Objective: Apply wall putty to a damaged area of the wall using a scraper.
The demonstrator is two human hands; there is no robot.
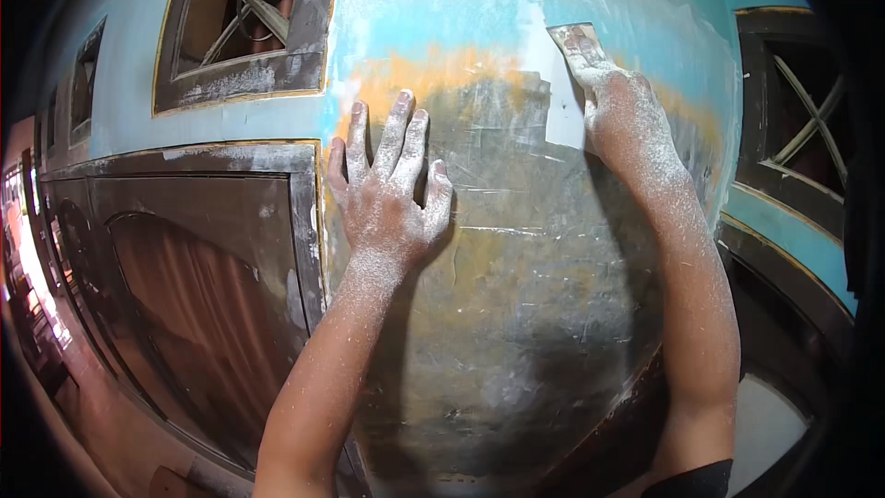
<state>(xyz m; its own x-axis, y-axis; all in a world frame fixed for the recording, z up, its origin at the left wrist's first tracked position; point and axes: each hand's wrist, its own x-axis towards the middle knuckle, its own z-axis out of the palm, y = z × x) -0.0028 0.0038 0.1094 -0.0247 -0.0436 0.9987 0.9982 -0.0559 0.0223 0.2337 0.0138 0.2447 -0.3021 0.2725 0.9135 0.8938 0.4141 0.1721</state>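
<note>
My left hand (392, 194) lies with spread fingers against the wall (516, 295), dusted white and holding nothing. Higher up and to the right, my right hand (627, 120) is closed around a scraper (570, 32), whose flat edge meets the painted wall; its handle is hidden in my grip. A bright white strip (564, 111) runs down beside the scraper. Around it the surface changes from light blue paint at the top, through a ragged orange band (415, 69), to a scuffed grey-brown area below. White powder coats both forearms.
Left of the wall stands a dark wooden door (203, 267) with a brown curtain behind its panel. Above it is a dark-framed opening (244, 14) with crossed bars. Another crossed-bar opening (807, 120) sits at the right, around the corner.
</note>
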